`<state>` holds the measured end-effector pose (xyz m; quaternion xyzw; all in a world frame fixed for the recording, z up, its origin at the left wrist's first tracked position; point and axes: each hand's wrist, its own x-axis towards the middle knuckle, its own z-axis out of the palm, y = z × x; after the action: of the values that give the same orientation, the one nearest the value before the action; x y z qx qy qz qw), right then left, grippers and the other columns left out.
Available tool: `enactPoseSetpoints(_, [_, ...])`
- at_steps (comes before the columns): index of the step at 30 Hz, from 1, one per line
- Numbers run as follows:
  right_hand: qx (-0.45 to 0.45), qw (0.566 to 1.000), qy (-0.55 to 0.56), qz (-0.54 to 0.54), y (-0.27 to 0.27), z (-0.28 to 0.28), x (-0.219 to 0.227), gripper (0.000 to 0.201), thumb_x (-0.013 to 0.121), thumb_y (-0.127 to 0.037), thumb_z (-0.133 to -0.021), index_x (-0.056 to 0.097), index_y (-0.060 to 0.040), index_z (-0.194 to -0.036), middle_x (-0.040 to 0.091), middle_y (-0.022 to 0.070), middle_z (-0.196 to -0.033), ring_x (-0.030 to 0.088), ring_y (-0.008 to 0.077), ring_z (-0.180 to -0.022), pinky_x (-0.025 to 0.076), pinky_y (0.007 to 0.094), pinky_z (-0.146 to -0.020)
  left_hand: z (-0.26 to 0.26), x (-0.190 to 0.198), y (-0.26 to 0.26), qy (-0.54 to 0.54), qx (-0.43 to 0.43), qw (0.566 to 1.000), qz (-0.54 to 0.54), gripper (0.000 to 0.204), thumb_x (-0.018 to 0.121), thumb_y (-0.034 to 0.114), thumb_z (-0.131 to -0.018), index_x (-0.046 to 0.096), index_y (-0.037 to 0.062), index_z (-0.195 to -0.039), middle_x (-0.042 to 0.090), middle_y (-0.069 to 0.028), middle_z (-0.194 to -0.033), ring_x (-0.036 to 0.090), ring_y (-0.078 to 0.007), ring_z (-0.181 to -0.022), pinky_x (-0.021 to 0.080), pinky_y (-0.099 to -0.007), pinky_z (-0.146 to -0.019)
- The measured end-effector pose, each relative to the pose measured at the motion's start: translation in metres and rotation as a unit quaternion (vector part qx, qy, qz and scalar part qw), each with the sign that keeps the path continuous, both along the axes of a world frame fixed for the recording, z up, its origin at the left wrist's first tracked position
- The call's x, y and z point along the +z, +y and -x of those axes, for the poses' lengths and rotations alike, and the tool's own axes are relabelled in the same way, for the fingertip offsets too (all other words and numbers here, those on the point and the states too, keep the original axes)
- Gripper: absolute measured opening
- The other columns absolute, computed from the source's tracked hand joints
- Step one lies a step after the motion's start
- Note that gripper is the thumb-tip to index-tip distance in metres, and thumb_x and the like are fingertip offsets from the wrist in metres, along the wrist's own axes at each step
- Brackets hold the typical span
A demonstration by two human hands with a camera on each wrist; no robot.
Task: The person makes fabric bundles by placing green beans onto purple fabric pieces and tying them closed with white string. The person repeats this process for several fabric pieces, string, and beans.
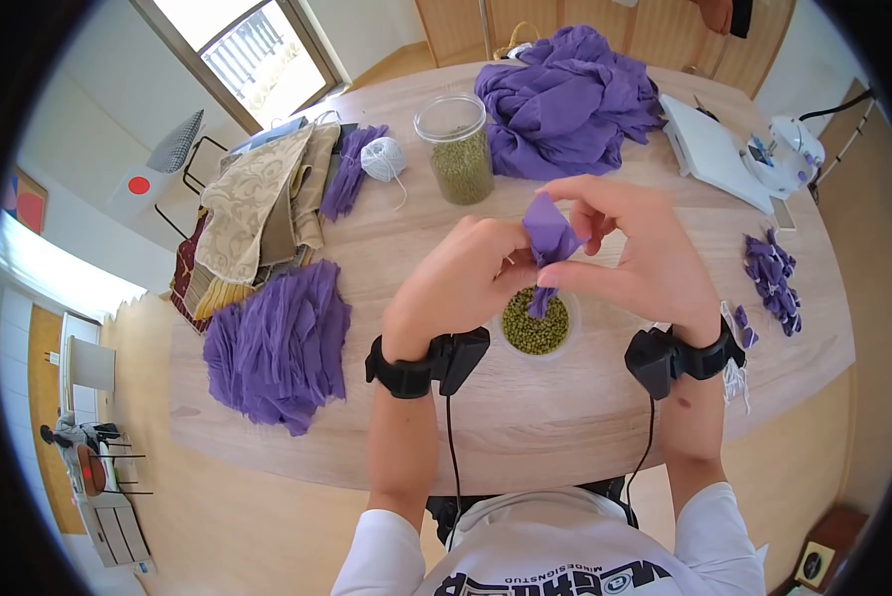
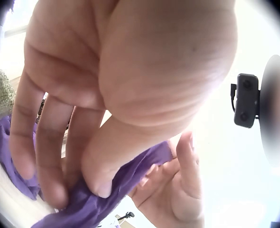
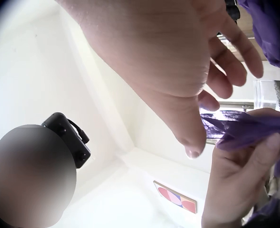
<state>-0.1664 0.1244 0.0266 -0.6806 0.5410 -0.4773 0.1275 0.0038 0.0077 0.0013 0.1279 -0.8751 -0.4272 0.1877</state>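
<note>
A small piece of thin purple cloth (image 1: 550,233) is held up between both hands in the head view, its lower end hanging over a small clear bowl (image 1: 578,338) of green beans (image 1: 535,333). My left hand (image 1: 461,273) pinches the cloth between thumb and fingers; the left wrist view shows the thumb (image 2: 102,185) pressed on gathered purple fabric (image 2: 125,185). At the other edge, my right hand (image 1: 649,243) pinches the cloth with thumb and forefinger. The remaining right fingers (image 3: 230,80) are loosely bent in the right wrist view.
Behind the hands stand a clear jar (image 1: 463,164) of green beans and a purple cloth heap (image 1: 575,104). Purple strips (image 1: 277,348), patterned fabrics (image 1: 252,204) and a white string ball (image 1: 383,159) lie left. Small tied purple pieces (image 1: 772,281) and a sewing machine (image 1: 789,154) are right.
</note>
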Motion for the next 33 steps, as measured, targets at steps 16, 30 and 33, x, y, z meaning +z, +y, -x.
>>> enactPoseSetpoints(16, [0.028, 0.997, 0.035, 0.07, -0.004, 0.003, -0.007, 0.015, 0.073, -0.007, -0.081, 0.072, 0.0002, -0.094, 0.067, 0.0118, -0.076, 0.063, 0.024, -0.065, 0.049, 0.0308, -0.06, -0.001, 0.004, 0.002, -0.031, 0.018, 0.999, 0.04, 0.032, 0.082, 0.021, -0.077, 0.067, -0.0012, -0.094, 0.067, -0.0151, -0.084, 0.062, -0.0297, -0.071, 0.047, -0.0378, -0.064])
enactPoseSetpoints(30, [-0.015, 0.994, 0.007, 0.11, -0.006, 0.003, -0.009, 0.022, 0.081, -0.01, -0.076, 0.062, 0.0008, -0.08, 0.055, 0.0091, -0.064, 0.053, 0.0192, -0.056, 0.041, 0.0295, -0.052, 0.002, 0.001, -0.001, -0.055, 0.0, 0.998, 0.016, 0.043, 0.087, 0.026, -0.071, 0.066, -0.0058, -0.09, 0.066, -0.0176, -0.073, 0.066, -0.0303, -0.068, 0.051, -0.0361, -0.062])
enactPoseSetpoints(33, [-0.019, 0.994, 0.02, 0.109, -0.006, 0.004, -0.009, 0.023, 0.082, -0.011, -0.076, 0.062, 0.0002, -0.078, 0.053, 0.0084, -0.062, 0.05, 0.0196, -0.054, 0.039, 0.0296, -0.051, 0.002, 0.002, 0.0, -0.062, 0.007, 0.997, 0.039, 0.042, 0.088, 0.026, -0.07, 0.067, -0.0057, -0.089, 0.065, -0.0179, -0.071, 0.065, -0.0303, -0.065, 0.051, -0.0354, -0.06])
